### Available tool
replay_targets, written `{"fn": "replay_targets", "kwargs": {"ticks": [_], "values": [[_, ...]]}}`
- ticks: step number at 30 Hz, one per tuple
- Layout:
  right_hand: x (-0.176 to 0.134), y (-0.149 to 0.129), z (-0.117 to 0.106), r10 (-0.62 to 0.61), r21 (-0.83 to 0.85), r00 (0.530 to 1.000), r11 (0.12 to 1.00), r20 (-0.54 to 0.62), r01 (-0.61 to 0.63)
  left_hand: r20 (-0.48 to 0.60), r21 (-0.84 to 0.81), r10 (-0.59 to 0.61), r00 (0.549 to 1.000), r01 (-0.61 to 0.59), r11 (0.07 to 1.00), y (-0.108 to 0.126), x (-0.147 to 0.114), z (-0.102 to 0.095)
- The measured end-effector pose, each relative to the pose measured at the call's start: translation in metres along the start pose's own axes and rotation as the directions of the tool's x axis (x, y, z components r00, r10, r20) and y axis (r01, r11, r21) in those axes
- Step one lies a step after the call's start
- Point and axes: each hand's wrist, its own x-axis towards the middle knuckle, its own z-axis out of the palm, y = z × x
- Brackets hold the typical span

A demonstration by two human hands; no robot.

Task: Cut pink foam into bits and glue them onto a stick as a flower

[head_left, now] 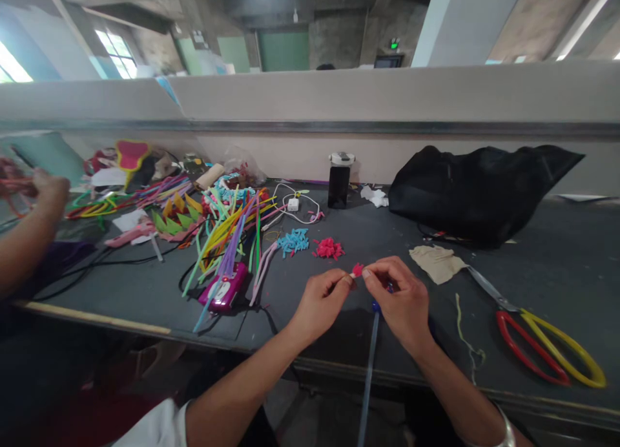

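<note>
Above the dark table, my left hand and my right hand meet with fingertips pinched on a small fuzzy pink piece. A pale tip shows by my left thumb; the rest of the piece is covered by fingers. Just beyond lies a heap of short pink pieces, and left of it a heap of short blue pieces. Partly hidden behind my right hand is a blue object, with a long translucent rod running from it past the table edge.
Colourful pipe cleaners lie across a purple device on the left. Scissors with red and yellow handles rest at right, beneath a black bag. A phone stands at the back. Another person's arm reaches in at far left.
</note>
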Motion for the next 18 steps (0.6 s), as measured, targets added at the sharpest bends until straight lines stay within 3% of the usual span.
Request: {"fn": "replay_targets", "kwargs": {"ticks": [8, 12, 18], "values": [[-0.001, -0.002, -0.002, 0.012, 0.017, 1.0, 1.0, 0.011, -0.012, -0.01, -0.015, -0.019, 1.0, 0.019, 1.0, 0.0, 0.0, 0.0], [-0.001, -0.003, -0.008, 0.004, -0.005, 0.999, 1.0, -0.037, -0.004, -0.041, -0.016, -0.051, 0.998, 0.051, 0.999, -0.001, -0.001, -0.002], [0.0, 0.004, -0.013, 0.039, -0.013, 0.996, 0.999, -0.079, -0.04, -0.052, -0.278, -0.141, 0.989, 0.122, 0.953, -0.003, -0.002, -0.003]]}}
